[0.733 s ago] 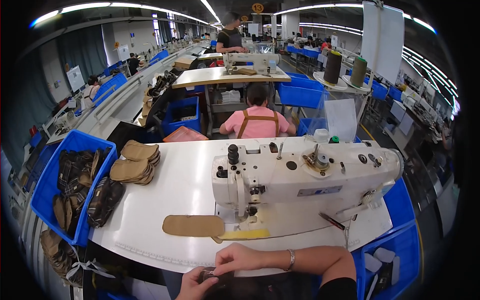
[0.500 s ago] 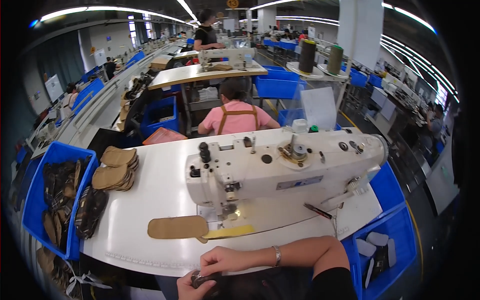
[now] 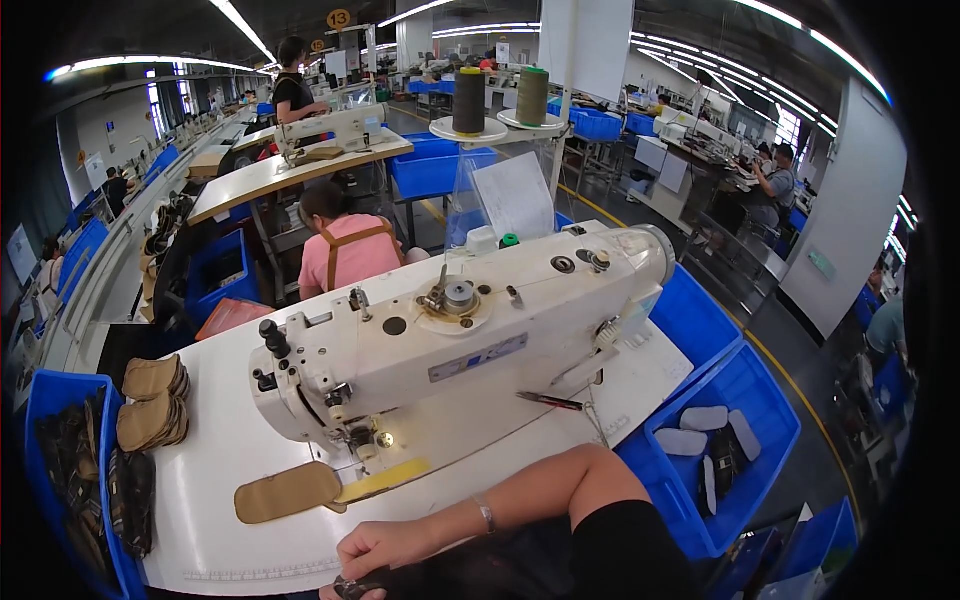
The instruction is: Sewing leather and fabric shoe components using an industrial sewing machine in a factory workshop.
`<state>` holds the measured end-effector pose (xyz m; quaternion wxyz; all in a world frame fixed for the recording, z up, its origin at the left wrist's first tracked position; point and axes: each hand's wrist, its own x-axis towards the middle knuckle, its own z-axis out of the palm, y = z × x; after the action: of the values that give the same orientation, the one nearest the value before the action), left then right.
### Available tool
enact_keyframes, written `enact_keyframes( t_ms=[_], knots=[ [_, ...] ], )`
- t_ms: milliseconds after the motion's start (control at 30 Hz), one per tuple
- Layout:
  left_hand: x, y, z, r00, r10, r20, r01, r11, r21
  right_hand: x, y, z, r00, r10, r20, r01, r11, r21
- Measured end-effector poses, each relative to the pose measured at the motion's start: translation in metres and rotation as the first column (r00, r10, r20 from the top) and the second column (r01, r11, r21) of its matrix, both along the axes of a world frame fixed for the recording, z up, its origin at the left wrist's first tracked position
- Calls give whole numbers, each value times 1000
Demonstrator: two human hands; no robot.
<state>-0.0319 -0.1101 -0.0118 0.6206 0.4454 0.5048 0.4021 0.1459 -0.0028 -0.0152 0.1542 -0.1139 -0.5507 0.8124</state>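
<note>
My right hand (image 3: 376,547) is closed in a pinch at the table's front edge, a bracelet on its wrist. A small dark piece (image 3: 352,588), whose kind I cannot make out, sits between its fingers. My left hand (image 3: 328,593) is mostly cut off by the lower edge; the fingers that show are closed on the same piece. Beyond my hands a flat brown fabric piece (image 3: 288,492) with rounded ends lies by the needle area of a white sewing machine (image 3: 450,345). A yellow strip (image 3: 385,480) lies to its right.
Stacked brown pieces (image 3: 154,402) stand at the table's left, next to a blue bin (image 3: 68,384) of dark pieces. Tweezers (image 3: 550,401) lie under the machine arm. Another blue bin (image 3: 770,440) at right holds pale pads. Ahead sits a person in pink (image 3: 350,252).
My view has swung to the right, so the machine and table appear farther left. Both hands keep hold of the dark piece, now lower in view, with the left hand mostly cut off.
</note>
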Motion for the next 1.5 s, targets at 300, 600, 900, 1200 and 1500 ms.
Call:
enact_keyframes(
  t_ms=[300, 600, 900, 1200, 1500],
  knots=[
    [5, 1, 7, 997, 60, -54, -63, 997, -41, -9, 5, -26, 999, 0, -37, -1, 999, -37],
    [2, -3, 2, 999, -3, 33, 6, 997, -72, -3, -17, 0, 997, 31, -72, -41, 990, -138],
    [13, -7, -19, 964, 263, -46, -265, 963, -45, 4, -1, -8, 997, -3, 80, 0, 999, 39],
    [23, 1, -20, 955, 231, 187, -243, 969, 43, 8, -6, 13, 945, -245, 218, 189, 950, 250],
    [21, -2, -7, 931, 219, 292, -195, 975, -110, 11, -9, 13, 941, -267, 206, 217, 947, 238]
  ],
)
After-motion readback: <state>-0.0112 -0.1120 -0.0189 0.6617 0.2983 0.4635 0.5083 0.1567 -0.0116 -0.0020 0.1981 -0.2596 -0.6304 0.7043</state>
